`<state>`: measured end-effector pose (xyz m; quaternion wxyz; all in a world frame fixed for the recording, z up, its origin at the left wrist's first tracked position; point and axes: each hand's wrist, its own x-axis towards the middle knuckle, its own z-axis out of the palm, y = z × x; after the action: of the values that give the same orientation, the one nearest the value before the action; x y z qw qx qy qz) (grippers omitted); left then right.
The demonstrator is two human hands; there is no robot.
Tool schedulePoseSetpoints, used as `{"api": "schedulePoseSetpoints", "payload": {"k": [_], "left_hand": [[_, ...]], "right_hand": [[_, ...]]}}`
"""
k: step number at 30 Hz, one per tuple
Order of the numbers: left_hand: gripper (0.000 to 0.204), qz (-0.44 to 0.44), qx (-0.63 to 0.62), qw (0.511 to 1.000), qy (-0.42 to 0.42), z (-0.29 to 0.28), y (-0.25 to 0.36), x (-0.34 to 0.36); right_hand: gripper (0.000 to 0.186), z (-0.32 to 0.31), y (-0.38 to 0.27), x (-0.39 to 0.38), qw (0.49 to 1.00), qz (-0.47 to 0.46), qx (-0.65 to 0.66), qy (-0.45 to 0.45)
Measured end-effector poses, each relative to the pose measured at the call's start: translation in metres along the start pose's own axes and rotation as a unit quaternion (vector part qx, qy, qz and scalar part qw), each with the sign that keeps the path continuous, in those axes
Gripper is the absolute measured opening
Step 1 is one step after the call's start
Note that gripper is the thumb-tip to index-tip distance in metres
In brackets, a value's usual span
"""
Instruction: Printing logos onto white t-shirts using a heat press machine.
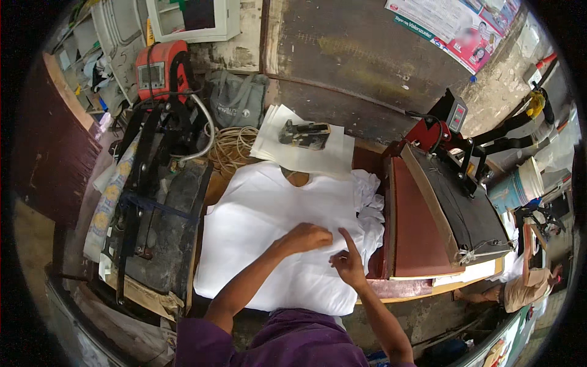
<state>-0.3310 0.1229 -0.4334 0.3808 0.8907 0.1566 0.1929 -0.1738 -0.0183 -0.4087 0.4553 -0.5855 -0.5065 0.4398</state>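
A white shirt (263, 214) lies spread flat in front of me, its round neckline at the far side. My left hand (309, 237) hovers over or rests on the cloth near its middle, fingers curled together; whatever they might pinch is hidden. Close by on the right, my right hand (350, 264) has its index finger stretched out and the thumb apart, holding nothing I can see. Crumpled white fabric (369, 205) bunches along the shirt's right side.
White paper sheets (275, 131) lie beyond the neckline, under a worn dark block-like tool (306, 134). A heat press (162, 214) flanks the left, another heat press (458, 202) the right. Coiled cord (235, 147) and a grey bag (236, 98) sit behind. Another person (526, 287) is at far right.
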Motion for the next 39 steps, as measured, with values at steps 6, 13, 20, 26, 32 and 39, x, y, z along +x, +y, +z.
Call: {"api": "schedulePoseSetpoints", "payload": {"k": [6,13,20,26,32,39], "left_hand": [[0.027,-0.158,-0.002,0.981,-0.112,-0.016,0.001,-0.054],[0.028,-0.366,-0.375,0.847,0.09,-0.018,0.034,-0.051],[0.025,-0.361,-0.52,0.763,0.131,0.014,0.036,-0.056],[0.032,-0.333,-0.655,0.667,0.125,0.02,0.037,-0.064],[0.022,-0.338,-0.446,0.826,0.065,0.012,0.05,-0.067],[0.016,-0.324,-0.279,0.898,0.107,0.027,0.069,-0.074]], "right_hand": [[0.021,0.005,0.021,0.025,0.991,-0.04,-0.129,-0.012],[0.012,0.037,0.003,0.012,0.98,-0.096,-0.103,0.138],[0.026,0.048,0.006,-0.006,0.99,-0.004,-0.069,0.124],[0.027,0.047,0.015,-0.017,0.993,0.047,0.004,0.113],[0.019,0.052,0.02,-0.03,0.994,0.032,0.023,0.102],[0.027,0.04,0.049,-0.063,0.771,0.214,0.587,0.12]]}}
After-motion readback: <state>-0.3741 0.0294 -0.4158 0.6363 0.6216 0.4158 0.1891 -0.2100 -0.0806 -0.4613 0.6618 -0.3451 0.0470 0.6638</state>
